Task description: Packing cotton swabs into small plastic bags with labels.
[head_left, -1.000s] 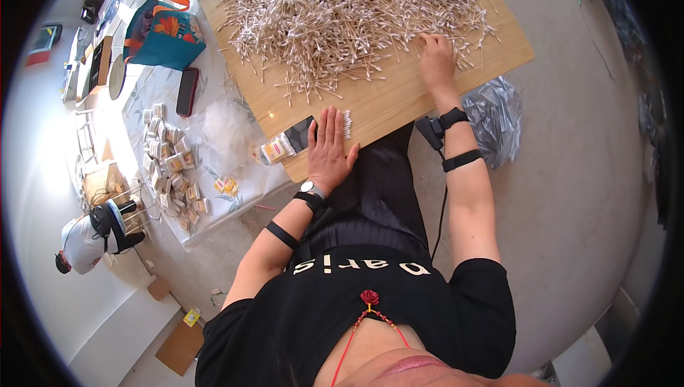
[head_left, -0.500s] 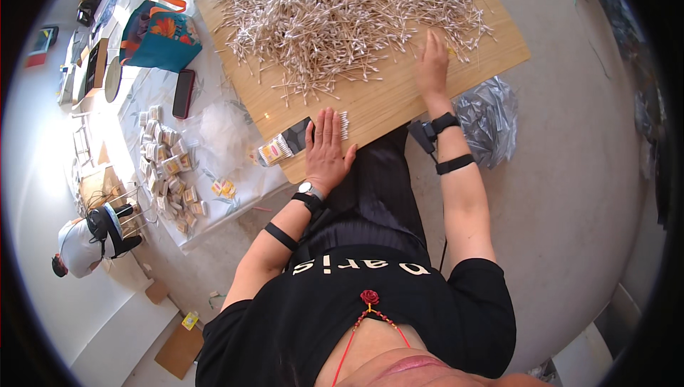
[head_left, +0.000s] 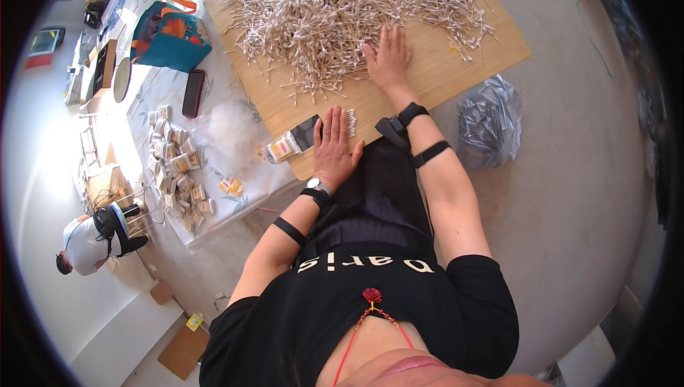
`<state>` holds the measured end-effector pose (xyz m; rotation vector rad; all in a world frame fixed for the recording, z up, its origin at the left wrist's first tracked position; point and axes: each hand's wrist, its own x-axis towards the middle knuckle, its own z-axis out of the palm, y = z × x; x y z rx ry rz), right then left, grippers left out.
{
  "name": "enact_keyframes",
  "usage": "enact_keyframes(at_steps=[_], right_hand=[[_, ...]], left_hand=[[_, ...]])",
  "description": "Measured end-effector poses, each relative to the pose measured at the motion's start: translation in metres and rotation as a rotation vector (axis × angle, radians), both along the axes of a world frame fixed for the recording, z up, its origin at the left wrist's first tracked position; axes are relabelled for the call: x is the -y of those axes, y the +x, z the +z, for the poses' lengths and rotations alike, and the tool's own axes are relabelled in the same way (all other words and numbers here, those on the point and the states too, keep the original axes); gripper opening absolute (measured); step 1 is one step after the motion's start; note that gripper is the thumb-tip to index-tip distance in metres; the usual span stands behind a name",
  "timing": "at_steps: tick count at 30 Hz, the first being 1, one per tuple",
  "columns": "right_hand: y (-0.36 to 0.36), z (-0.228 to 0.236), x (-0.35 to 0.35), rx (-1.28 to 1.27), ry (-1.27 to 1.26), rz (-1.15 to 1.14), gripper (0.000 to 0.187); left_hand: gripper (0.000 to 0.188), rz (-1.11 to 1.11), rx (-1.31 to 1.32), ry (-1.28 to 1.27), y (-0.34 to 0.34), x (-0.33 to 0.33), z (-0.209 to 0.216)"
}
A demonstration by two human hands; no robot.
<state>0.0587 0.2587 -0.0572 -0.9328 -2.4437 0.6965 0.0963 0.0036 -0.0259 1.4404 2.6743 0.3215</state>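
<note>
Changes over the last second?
Right hand moved left along the board, to the near edge of the loose swab pile, its fingers now extended. A small yellow piece now shows near where it was; can't tell if it was let go. Unchanged: left hand flat beside the swab pack.

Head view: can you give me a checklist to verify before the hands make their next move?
1. Left hand over the dark patterned piece: ok, palm down, swab tips showing beyond the fingers.
2. Right hand at the swab pile: ok, fingertips at its near edge.
3. Swab in the right grip: cannot tell, the hand hides it.
4. Whole pile on the board: cannot tell, far edge out of frame.
5. Phone off the board: ok.
</note>
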Motion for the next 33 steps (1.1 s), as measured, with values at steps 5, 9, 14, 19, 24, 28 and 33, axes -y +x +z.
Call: enact_keyframes(at_steps=[5,9,14,19,24,28,33], right_hand=[[0.042,0.100,0.034,-0.447,-0.151,0.178,0.046],[0.126,0.245,0.080,-0.878,-0.837,0.593,0.031],[0.175,0.335,0.118,-1.243,-0.863,1.156,0.047],[0.188,0.353,0.145,-1.330,-0.915,1.334,0.028],[0.216,0.367,0.158,-1.214,-0.873,1.187,0.027],[0.228,0.369,0.163,-1.183,-0.831,1.234,0.026],[0.239,0.374,0.172,-1.250,-0.846,1.230,0.024]], left_hand=[[0.085,0.012,-0.001,0.000,-0.001,0.003,0.003],[0.084,-0.001,0.022,0.017,0.000,-0.001,0.003],[0.084,0.003,-0.003,0.055,-0.001,0.006,-0.005],[0.083,-0.001,-0.010,0.060,0.002,0.004,-0.002],[0.083,-0.009,-0.022,0.076,0.002,0.003,-0.002],[0.083,-0.014,-0.025,0.083,0.002,0.005,-0.005],[0.082,-0.011,-0.046,0.074,0.002,0.006,-0.008]])
